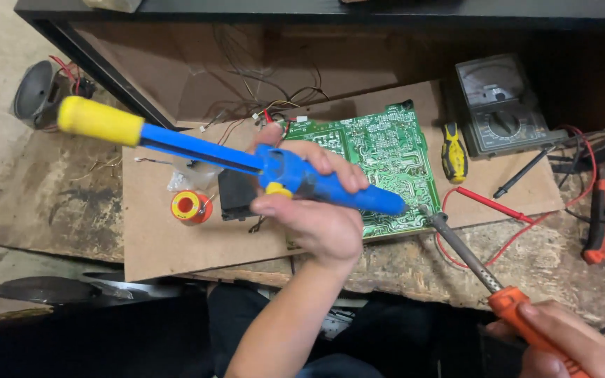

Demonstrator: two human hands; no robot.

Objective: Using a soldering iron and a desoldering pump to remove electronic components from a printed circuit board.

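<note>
Hands first, from the head camera: I see my left hand (pixel 313 210) at the centre of the frame, its fingers (pixel 330 162) clenched round the blue body of a desoldering pump (pixel 246 157). Its yellow plunger knob points to the upper left and its nozzle lies over the right edge of the green circuit board (pixel 376 164). The thumb rests beside the small yellow button, a grip that keeps the release within reach.

My right hand (pixel 561 343), at the lower right, grips the orange handle of a soldering iron (pixel 467 255). The iron's tip meets the board's lower right edge just beside the pump's nozzle, so both tools bear on one spot.

The board lies copper side up on a cardboard sheet (pixel 169 238) on the worn worktop (pixel 50 203). A solder spool (pixel 189 207) sits at centre left, a yellow screwdriver (pixel 454 152) just right of the board, and an analogue multimeter (pixel 498 105) at the upper right with its red probe (pixel 493 204) laid below.
</note>
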